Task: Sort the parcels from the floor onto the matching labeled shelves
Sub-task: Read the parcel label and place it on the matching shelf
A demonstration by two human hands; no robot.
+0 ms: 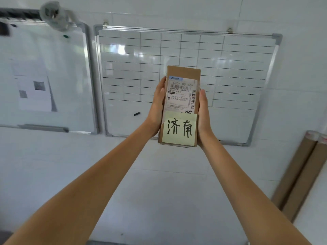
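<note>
At the far left a whiteboard [44, 76] hangs on the white tiled wall [300, 18], with a printed sheet [33, 85] stuck to its face and a small green magnet [65, 36] near its upper right corner; a blurred grey object [53, 15] sits by its top edge, too soft to identify. Just to the right hangs a second whiteboard [185, 55], ruled into a grid of black lines, with a short black marker-like piece [136, 113] on its bare lower left part. In front of this board both bare forearms reach up and forward. The left hand [157, 106] presses flat against the left side of a cardboard parcel [183, 73], fingers extended upward along its edge, so this grip holds by clamping rather than curling. The parcel stands upright in the air between the palms, well clear of any shelf or floor. Its face carries a white shipping label [182, 93] with barcodes and printed numbers, and below that a pale yellow sticky note [179, 129] with two handwritten black Chinese characters. The right hand [203, 112] presses the parcel's right side the same way, palm inward, fingers straight. At the far right, two brown cardboard tubes [299, 174] lean side by side against the wall.
</note>
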